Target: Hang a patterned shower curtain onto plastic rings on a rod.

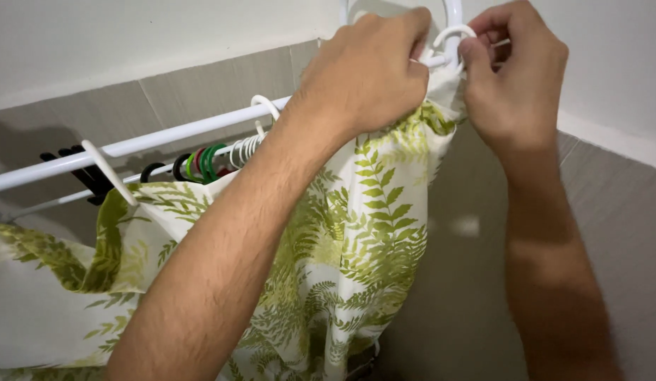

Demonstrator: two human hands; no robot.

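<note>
I judge I'm mid-way hooking the fern-print curtain (356, 233) onto the white rod (180, 132): my left hand (367, 70) clenches its top edge while my right hand (515, 77) pinches a white ring (451, 35), which next needs threading through the eyelet.

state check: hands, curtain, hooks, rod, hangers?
left hand: closed, pinching the curtain's top edge at the rod
right hand: closed, fingers on a white hook
white hook: at the rod, by the curtain's corner
fern-print curtain: partly hung, left part sagging
white rod: level, mounted along the wall
spare hooks and hangers: bunched on the lower rod
</note>
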